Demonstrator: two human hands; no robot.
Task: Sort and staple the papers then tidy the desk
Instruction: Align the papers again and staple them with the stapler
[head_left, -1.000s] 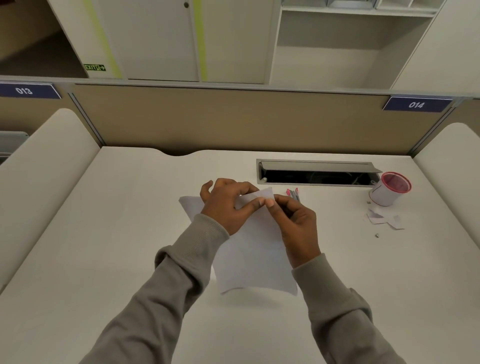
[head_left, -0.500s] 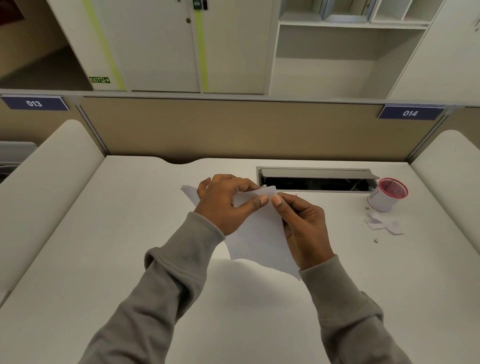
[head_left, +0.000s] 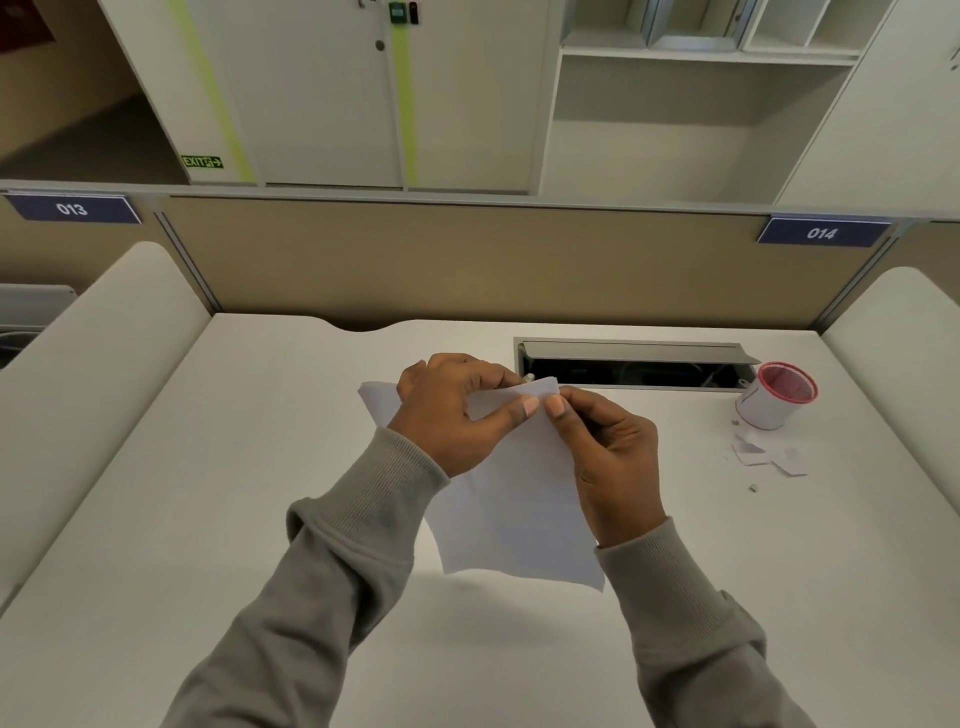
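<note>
In the middle of the frame the left hand (head_left: 447, 410) and the right hand (head_left: 608, 452) are close together. Both pinch the upper corner of the papers (head_left: 514, 514), and the two thumb tips almost touch. The papers hang from this corner, lifted a little over the white desk (head_left: 208, 519), with a shadow under their lower edge. At the right of the frame a white cup (head_left: 776, 397) with a red rim is on the desk, and small paper scraps (head_left: 769, 457) lie just below it.
</note>
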